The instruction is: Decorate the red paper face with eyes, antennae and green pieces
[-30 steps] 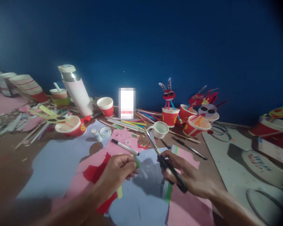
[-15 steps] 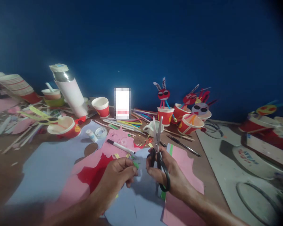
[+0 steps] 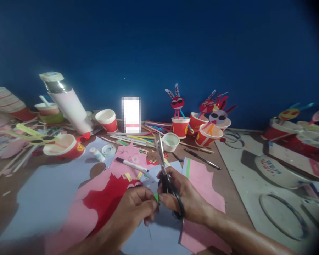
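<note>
My right hand (image 3: 182, 198) grips black-handled scissors (image 3: 162, 164), whose steel blades point up and away and lean to the left. My left hand (image 3: 133, 209) pinches a small green paper strip (image 3: 156, 197) between its fingers, close to the scissors' handles. Under my hands lie overlapping sheets: red paper (image 3: 103, 202) on pink paper (image 3: 77, 219), and a pale lavender sheet (image 3: 162, 233). Another pink sheet (image 3: 202, 191) lies to the right. A black-capped white marker (image 3: 131, 164) rests beyond my left hand.
Along the blue wall stand red paper-cup figures (image 3: 180, 126), a white cup (image 3: 170, 141), coloured sticks (image 3: 130, 137) and a tilted white flask (image 3: 66, 104). A glue bottle (image 3: 97, 154) and tape roll (image 3: 108, 150) sit near the sheets. A pale board (image 3: 255, 198) lies at right.
The whole scene has shifted left and slightly up in view. The scissors have tilted from upright to leaning left, and my hands have come closer together.
</note>
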`<state>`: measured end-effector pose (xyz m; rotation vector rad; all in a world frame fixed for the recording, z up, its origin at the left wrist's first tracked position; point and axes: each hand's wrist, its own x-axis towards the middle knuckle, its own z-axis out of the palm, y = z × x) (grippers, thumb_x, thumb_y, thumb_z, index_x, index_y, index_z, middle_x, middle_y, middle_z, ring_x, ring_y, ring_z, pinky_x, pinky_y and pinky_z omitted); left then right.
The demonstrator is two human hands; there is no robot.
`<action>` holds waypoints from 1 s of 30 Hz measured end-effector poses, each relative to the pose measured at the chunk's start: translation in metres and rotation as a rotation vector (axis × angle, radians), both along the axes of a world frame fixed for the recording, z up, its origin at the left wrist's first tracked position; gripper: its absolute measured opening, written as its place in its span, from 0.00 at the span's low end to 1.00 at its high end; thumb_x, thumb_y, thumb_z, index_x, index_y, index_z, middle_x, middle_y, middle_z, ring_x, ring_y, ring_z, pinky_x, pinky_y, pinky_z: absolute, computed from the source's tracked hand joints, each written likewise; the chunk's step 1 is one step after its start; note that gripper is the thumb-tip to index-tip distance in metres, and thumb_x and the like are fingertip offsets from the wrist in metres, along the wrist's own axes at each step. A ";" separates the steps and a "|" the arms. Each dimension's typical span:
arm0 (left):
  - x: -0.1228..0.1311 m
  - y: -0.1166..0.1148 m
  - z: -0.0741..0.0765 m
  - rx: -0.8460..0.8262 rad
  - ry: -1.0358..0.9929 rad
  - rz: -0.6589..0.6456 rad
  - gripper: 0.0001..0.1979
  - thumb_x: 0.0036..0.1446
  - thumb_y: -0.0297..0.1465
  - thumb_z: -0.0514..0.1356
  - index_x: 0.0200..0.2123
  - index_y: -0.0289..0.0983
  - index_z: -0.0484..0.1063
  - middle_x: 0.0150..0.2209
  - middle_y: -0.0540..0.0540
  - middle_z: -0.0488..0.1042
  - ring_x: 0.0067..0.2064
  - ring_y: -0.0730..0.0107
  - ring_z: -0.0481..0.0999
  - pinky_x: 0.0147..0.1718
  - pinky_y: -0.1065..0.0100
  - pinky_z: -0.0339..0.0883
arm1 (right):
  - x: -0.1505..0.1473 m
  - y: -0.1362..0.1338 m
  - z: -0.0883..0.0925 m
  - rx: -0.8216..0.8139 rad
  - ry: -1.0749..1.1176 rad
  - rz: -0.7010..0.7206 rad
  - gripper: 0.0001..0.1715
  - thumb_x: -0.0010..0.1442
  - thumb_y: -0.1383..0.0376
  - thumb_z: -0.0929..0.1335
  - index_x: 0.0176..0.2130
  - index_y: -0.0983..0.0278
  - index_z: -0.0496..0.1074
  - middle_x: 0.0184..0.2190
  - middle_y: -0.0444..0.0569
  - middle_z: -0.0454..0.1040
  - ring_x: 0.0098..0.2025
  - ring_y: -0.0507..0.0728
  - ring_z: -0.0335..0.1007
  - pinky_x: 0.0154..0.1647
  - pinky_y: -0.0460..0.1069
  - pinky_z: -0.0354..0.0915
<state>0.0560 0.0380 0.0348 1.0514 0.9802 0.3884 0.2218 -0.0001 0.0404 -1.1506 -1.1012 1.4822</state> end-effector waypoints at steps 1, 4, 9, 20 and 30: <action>-0.001 0.001 0.000 -0.006 -0.016 -0.019 0.06 0.43 0.31 0.59 0.23 0.34 0.69 0.18 0.51 0.69 0.19 0.76 0.65 0.19 0.73 0.57 | 0.001 0.001 0.002 -0.012 -0.011 0.019 0.23 0.46 0.65 0.73 0.39 0.62 0.59 0.27 0.41 0.66 0.29 0.51 0.60 0.26 0.45 0.58; -0.004 0.005 0.002 0.000 -0.024 -0.052 0.05 0.42 0.30 0.59 0.25 0.34 0.70 0.18 0.52 0.68 0.20 0.75 0.65 0.20 0.73 0.59 | 0.002 0.002 0.007 -0.070 -0.061 0.061 0.21 0.43 0.69 0.70 0.37 0.62 0.59 0.25 0.40 0.66 0.27 0.50 0.59 0.24 0.45 0.56; -0.001 0.007 0.005 0.030 0.047 -0.052 0.03 0.39 0.29 0.59 0.20 0.35 0.68 0.14 0.55 0.64 0.17 0.79 0.61 0.18 0.75 0.55 | -0.001 0.001 0.010 -0.089 -0.061 0.094 0.21 0.41 0.71 0.69 0.36 0.62 0.58 0.24 0.39 0.66 0.26 0.50 0.57 0.24 0.44 0.55; -0.007 0.024 0.001 -0.017 -0.049 0.195 0.08 0.41 0.33 0.62 0.21 0.34 0.69 0.21 0.47 0.73 0.20 0.75 0.66 0.17 0.74 0.59 | 0.003 -0.001 0.002 0.004 -0.131 0.174 0.15 0.55 0.59 0.68 0.38 0.63 0.61 0.27 0.41 0.61 0.28 0.50 0.55 0.29 0.46 0.55; -0.014 0.029 0.014 0.047 -0.131 0.297 0.06 0.44 0.31 0.58 0.24 0.33 0.71 0.19 0.49 0.71 0.19 0.75 0.67 0.20 0.71 0.57 | 0.001 -0.001 0.009 -0.066 -0.284 0.330 0.21 0.52 0.50 0.65 0.35 0.63 0.58 0.27 0.42 0.60 0.28 0.52 0.52 0.26 0.46 0.52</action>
